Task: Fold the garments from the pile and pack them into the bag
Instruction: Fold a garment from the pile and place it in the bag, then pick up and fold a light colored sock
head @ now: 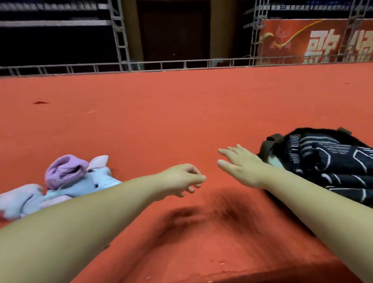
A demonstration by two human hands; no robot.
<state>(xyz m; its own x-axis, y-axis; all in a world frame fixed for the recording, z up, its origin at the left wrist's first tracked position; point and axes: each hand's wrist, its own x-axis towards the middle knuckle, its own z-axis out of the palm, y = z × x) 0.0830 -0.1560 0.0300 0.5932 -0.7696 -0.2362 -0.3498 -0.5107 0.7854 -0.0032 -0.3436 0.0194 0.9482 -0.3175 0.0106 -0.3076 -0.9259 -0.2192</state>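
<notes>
Two bare forearms were stretched forward over a red carpeted floor (178,110), and neither hand was seen to hold anything. The left hand (182,179) was held above the carpet with its fingers loosely curled and empty, while the right hand (240,165) was spread flat, its fingers straight and pointed toward the left, just beside the bag. The bag (334,168), a dark navy one patterned with white lines and fitted with brown straps (270,143), was laid on the carpet at the right, partly hidden behind the right forearm; whether it stood open could not be told. The pile of garments (55,188) was left on the carpet at the left, well apart from the bag: a crumpled lilac piece (64,170) was rested on top of pale blue and pale pink cloth, all of it unfolded. The open stretch of carpet between pile and bag was judged to serve as the folding space, and the empty hands above it suggested a moment between garments, with the pile likely to be reached for next. Nothing was seen to block that reach. Farther off, a metal railing (82,67), steel trusses, a dark door (174,28) under a green exit sign, and a red banner (321,39) with large white characters were visible.
</notes>
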